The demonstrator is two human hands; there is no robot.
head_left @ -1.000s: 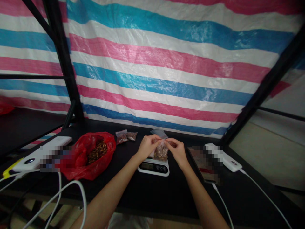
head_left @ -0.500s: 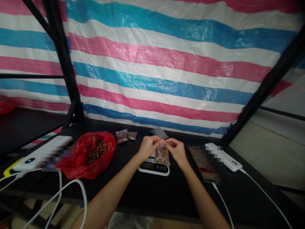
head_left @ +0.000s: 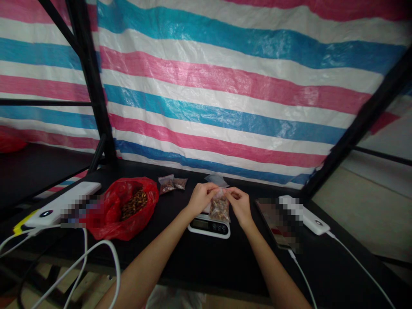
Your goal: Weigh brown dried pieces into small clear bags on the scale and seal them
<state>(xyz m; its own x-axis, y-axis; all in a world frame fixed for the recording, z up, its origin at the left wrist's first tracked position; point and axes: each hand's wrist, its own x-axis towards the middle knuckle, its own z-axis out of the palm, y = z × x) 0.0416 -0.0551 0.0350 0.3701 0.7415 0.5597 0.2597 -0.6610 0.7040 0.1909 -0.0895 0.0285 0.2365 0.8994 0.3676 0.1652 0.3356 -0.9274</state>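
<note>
A clear zip bag (head_left: 219, 209) of brown, seed-like pieces hangs upright between my hands, in front of and partly over a white kitchen scale (head_left: 209, 231). My left hand (head_left: 202, 198) pinches the bag's top edge on its left side. On the right side of the same edge, my right hand (head_left: 238, 203) pinches with thumb and fingers. The scale's dark display and buttons show below the bag; its plate is mostly hidden by the bag and my left hand.
To the left stands an open red plastic bag (head_left: 124, 227) of brown pieces. Two small filled bags (head_left: 166, 184) and some flat clear bags (head_left: 217, 179) lie behind. White power banks (head_left: 69, 201) with cables lie left and right, and a phone (head_left: 273, 223) lies right of my hands.
The whole view has shifted slightly. Both hands stay at the bag's top edge, with the fingers of my right hand a little further right along it.
</note>
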